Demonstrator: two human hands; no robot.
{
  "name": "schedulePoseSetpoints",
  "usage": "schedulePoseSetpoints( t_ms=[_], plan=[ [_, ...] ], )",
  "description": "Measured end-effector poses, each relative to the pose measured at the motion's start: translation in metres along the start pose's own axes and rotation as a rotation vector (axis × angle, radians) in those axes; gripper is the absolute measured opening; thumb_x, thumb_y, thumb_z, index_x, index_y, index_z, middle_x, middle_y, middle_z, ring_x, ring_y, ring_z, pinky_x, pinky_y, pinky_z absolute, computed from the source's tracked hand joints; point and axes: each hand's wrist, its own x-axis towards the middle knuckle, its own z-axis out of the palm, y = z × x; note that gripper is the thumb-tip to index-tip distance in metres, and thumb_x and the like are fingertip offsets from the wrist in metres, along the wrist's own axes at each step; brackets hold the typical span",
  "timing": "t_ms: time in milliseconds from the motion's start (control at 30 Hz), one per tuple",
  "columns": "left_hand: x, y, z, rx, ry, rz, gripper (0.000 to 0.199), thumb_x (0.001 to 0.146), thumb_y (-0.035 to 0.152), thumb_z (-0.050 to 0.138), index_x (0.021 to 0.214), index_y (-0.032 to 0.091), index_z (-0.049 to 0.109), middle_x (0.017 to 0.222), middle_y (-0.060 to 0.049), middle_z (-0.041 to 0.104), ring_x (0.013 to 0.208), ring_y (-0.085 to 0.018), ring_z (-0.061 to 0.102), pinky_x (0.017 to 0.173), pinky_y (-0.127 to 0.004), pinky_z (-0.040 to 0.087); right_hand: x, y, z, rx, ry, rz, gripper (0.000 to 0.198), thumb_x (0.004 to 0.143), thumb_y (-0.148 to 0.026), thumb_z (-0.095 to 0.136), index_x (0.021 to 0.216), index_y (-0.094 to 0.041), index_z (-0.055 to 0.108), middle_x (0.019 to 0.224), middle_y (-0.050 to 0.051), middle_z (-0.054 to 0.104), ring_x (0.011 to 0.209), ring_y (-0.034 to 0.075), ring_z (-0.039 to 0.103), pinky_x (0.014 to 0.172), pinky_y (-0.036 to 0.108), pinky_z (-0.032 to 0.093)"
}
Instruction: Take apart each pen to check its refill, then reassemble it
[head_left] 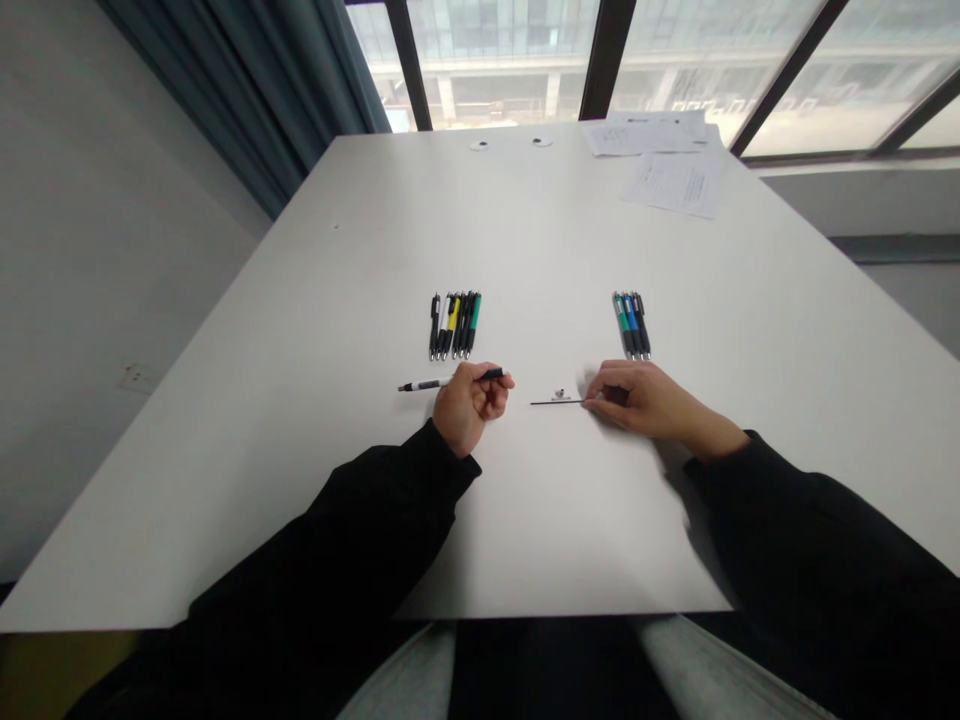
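We log 1 thin rod (553,403) right of the pen (427,385), long axis roughly toward it; right hand (636,396) pinching rod, left hand (463,408) clamping pen.

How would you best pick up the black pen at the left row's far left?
Probably mid-barrel, from above, finger and thumb across its width: the black pen lies lengthwise, with no pen on its left and a narrow gap before the white-and-black pen.
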Motion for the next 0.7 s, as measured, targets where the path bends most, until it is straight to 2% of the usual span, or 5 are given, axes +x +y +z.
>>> schedulePoseSetpoints(
  t_ms=[700],
  plan=[
    [-0.0006,0.0003,-0.0015,0.015,-0.020,-0.014,0.023,0.073,0.031,0.055,0.061,0.012,0.060,0.061,-0.004,0.061,0.042,-0.007,0.045,0.040,-0.019,0.024,0.0006,-0.0021,-0.0003,-0.008,0.024,0.006,0.012,0.085,-0.025,0.065,0.083,-0.015,0.071,0.071,0.002,0.060,0.057,0.012,0.050,0.058,0.026,0.037]
  ],
)
